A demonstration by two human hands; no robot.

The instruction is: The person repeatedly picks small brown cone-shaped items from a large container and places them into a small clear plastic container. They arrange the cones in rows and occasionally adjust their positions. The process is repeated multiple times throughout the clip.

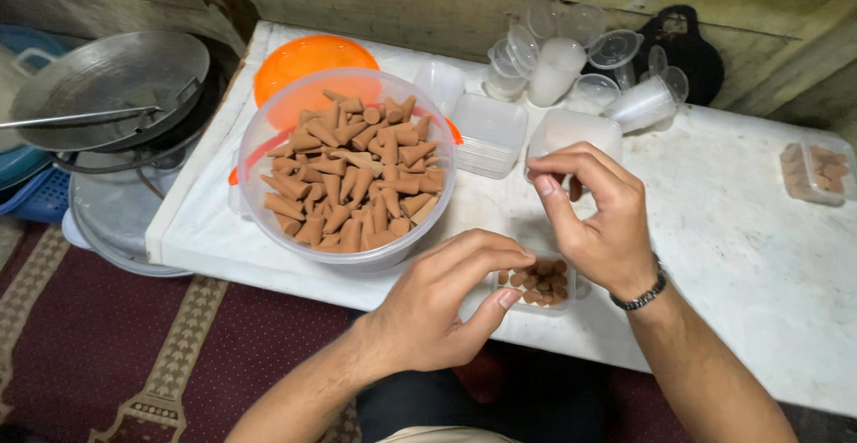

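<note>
A big clear round tub [259, 130] full of brown cones [353, 171] sits on the white table top [732, 229]. Near the front edge stands a small clear box [539, 282] with several brown cones in it. My left hand [437, 305] rests at that box's left side, thumb and fingers touching it. My right hand [594, 215] hovers above the box with fingertips pinched on a brown cone [576, 188], mostly hidden by the fingers.
Stacks of empty clear boxes [489, 132] and lids [580, 59] stand at the back. An orange lid [308, 59] lies behind the tub. A filled clear box [817, 171] sits at far right. Metal pans [107, 77] stand left, patterned carpet [98, 345] below.
</note>
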